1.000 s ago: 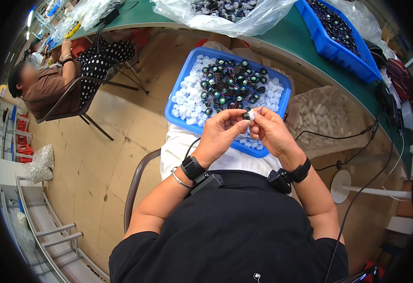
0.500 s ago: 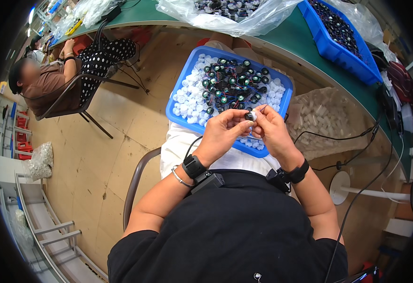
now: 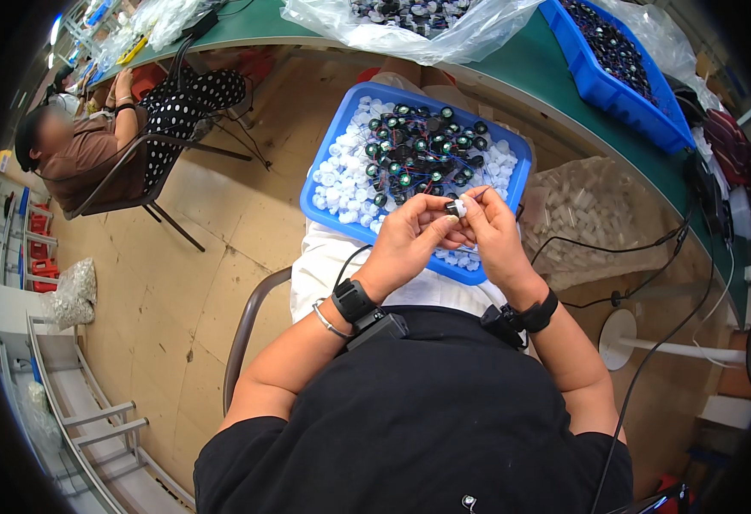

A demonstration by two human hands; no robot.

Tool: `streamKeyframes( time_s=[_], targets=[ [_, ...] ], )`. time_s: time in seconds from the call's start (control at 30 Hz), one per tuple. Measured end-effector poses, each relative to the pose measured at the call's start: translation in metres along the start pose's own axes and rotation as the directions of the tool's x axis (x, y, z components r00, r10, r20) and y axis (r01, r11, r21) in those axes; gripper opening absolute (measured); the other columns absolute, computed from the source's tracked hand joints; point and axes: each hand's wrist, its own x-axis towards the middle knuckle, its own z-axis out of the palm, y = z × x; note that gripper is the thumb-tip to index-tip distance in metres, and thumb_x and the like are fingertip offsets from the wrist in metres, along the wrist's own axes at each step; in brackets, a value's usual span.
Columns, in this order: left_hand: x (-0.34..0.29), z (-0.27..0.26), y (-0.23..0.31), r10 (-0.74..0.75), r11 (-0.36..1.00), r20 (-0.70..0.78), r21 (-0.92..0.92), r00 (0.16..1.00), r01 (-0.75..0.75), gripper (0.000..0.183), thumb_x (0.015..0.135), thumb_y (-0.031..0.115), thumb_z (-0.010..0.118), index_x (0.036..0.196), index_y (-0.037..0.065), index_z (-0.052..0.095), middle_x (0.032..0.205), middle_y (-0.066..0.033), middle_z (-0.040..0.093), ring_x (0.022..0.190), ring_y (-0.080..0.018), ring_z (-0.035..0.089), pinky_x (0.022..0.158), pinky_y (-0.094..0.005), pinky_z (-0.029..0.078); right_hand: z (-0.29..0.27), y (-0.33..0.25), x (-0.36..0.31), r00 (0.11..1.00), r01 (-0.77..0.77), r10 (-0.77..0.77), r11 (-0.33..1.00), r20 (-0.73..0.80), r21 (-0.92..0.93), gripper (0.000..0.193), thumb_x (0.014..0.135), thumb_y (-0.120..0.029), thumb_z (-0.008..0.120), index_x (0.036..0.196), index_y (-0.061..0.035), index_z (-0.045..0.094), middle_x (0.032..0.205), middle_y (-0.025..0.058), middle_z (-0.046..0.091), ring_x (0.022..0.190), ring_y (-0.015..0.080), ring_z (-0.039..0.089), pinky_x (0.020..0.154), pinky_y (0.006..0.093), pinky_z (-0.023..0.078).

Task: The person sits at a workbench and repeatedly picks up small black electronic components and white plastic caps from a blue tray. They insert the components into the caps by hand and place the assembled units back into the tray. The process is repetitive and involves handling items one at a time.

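Note:
Over the near edge of a blue tray (image 3: 314,204) on my lap, both hands meet at the fingertips. Pinched in my left hand (image 3: 411,238) is a small black round component (image 3: 451,208). My right hand (image 3: 497,240) grips a small white plastic cap (image 3: 461,207) against its right side; how far the two fit together cannot be made out. Inside the tray, a heap of black wired components (image 3: 418,150) with greenish faces and thin red and blue wires lies on many white translucent caps (image 3: 338,182).
Ahead runs a green table (image 3: 512,64) bearing a plastic bag (image 3: 469,43) of parts and a blue bin (image 3: 598,81) of wired pieces. A bag of white pieces (image 3: 581,206) and dark cables lie to the right. A seated person (image 3: 92,158) is at the left.
Hands and pinched parts stay almost in place, with only slight shifts of the fingers. The right fingertips sit a little higher around the white cap.

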Motion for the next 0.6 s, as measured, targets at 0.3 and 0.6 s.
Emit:
streamKeyframes(
  time_s=[0.3, 0.6],
  targets=[
    [0.0012, -0.0006, -0.0008, 0.024, 1.000, 0.005, 0.003, 1.000, -0.024, 0.024, 0.095, 0.007, 0.053, 0.115, -0.005, 0.049, 0.097, -0.0145, 0.064, 0.086, -0.0182, 0.066, 0.076, -0.0285, 0.056, -0.0050, -0.0002, 0.0008, 0.996, -0.084, 0.078, 0.988, 0.048, 0.130, 0.010, 0.099, -0.015, 0.048, 0.100, -0.0059, 0.049, 0.075, -0.0017, 0.054, 0.058, 0.0009, 0.043, 0.047, 0.0168, 0.032],
    [-0.0006, -0.0015, -0.0038, 0.056, 0.981, 0.021, 0.187, 0.998, -0.059, 0.021, 0.094, 0.004, 0.052, 0.113, -0.004, 0.049, 0.098, -0.0132, 0.064, 0.088, -0.0177, 0.066, 0.077, -0.0282, 0.056, -0.0053, 0.0022, 0.0009, 0.998, 0.034, -0.028, 0.995, 0.060, -0.097, 0.010, 0.099, -0.015, 0.047, 0.099, -0.0057, 0.047, 0.073, -0.0012, 0.052, 0.056, 0.0022, 0.041, 0.047, 0.0183, 0.032]
  ],
)
